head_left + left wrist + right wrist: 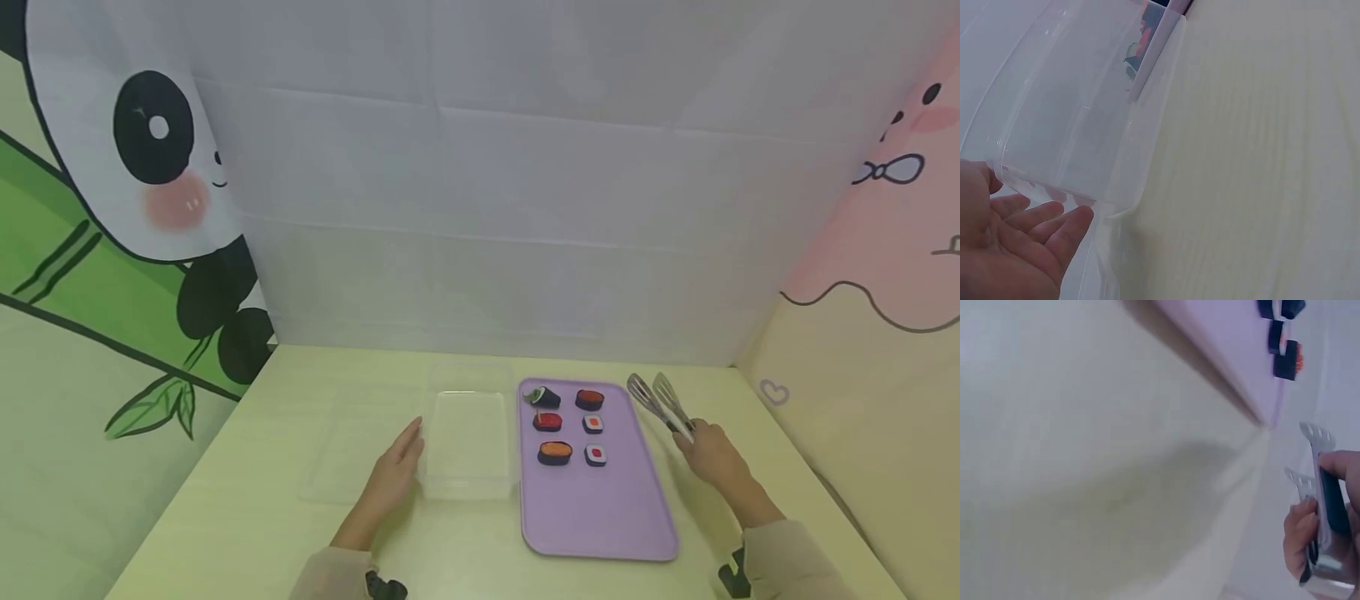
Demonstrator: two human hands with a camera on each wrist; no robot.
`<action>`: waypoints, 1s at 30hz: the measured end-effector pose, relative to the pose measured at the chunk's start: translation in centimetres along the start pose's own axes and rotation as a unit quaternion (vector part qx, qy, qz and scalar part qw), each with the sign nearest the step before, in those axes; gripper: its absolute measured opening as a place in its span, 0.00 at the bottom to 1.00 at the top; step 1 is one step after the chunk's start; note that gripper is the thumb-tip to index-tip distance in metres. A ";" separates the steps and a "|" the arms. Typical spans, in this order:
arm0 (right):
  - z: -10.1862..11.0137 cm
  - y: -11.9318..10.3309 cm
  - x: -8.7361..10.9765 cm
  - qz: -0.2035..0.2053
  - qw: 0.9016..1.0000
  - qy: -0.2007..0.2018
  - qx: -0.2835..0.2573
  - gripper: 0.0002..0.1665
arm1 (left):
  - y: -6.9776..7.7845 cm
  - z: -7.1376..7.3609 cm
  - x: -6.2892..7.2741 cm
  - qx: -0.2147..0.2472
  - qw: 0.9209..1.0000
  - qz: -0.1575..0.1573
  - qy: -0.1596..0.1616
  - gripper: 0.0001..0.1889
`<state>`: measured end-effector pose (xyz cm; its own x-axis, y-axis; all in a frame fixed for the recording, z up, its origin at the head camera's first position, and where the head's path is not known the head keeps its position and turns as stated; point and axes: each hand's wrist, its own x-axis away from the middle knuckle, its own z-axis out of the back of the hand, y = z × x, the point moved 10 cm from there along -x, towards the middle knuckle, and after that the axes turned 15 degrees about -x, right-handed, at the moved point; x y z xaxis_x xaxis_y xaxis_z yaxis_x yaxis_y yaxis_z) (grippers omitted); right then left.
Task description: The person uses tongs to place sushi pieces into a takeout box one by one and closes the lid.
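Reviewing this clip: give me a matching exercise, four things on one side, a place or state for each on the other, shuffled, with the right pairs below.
Things
1. Tongs
2. Clear container
3. Tray
4. Orange-topped sushi piece

Places and states
A. Purple, with six sushi pieces on it
B. Left piece in the row nearest the person
C. Held in the right grip
D. Between the left grip and the purple surface, in the head view

Right pairs
1-C
2-D
3-A
4-B
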<state>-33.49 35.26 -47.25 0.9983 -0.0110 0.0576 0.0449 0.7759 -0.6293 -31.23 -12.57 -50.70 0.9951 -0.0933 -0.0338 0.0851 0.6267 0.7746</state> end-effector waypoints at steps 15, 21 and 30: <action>-2.6 -8.8 -2.4 0.133 0.987 -0.078 0.040 0.31 | -0.2 0.1 -0.3 0.013 1.000 0.008 0.001 0.28; -4.6 -9.9 -4.1 0.160 0.977 -0.119 0.073 0.27 | -0.1 0.2 -0.2 0.017 1.000 0.017 0.003 0.28; -5.8 -10.4 -5.4 0.177 0.969 -0.128 0.118 0.26 | 0.3 0.2 0.2 0.023 1.000 0.009 -0.002 0.27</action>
<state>-39.11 23.59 -45.53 0.9060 0.4156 0.0798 -0.3387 0.8252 -0.4520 -31.02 -12.56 -50.31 0.9962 -0.0853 -0.0172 0.0646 0.5916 0.8036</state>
